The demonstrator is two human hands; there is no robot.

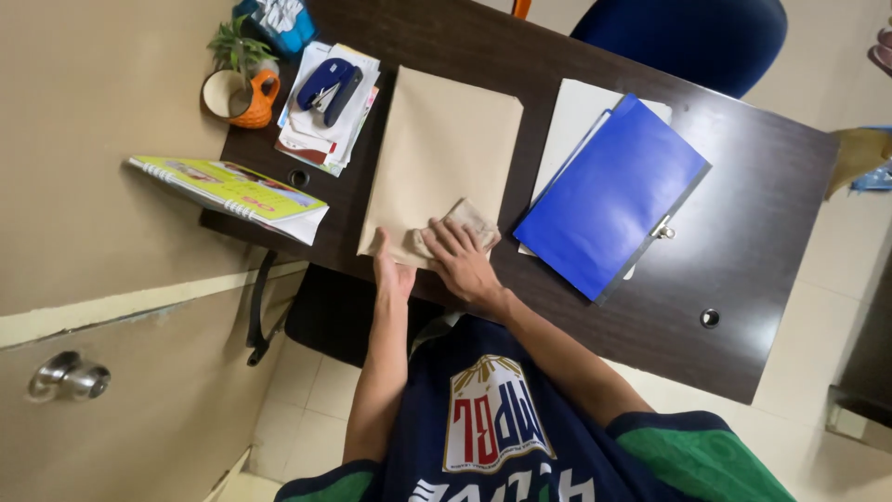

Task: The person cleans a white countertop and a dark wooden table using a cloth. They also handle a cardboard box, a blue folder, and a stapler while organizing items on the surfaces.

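A large tan paper envelope (pixel 441 149) lies flat on the dark wooden desk (pixel 762 242). Its near right corner (pixel 469 218) is folded or crumpled up. My right hand (pixel 462 260) rests palm down on that corner, fingers spread and pressing it. My left hand (pixel 392 270) lies at the envelope's near left edge with the fingers on the paper, holding it flat. Neither hand lifts anything off the desk.
A blue folder (pixel 609 195) lies on white sheets to the right. A blue stapler (pixel 327 85) sits on a paper stack at the left, beside an orange mug (pixel 243 95) and small plant. A spiral notebook (pixel 232 191) overhangs the desk's left edge. A blue chair (pixel 688 33) stands beyond.
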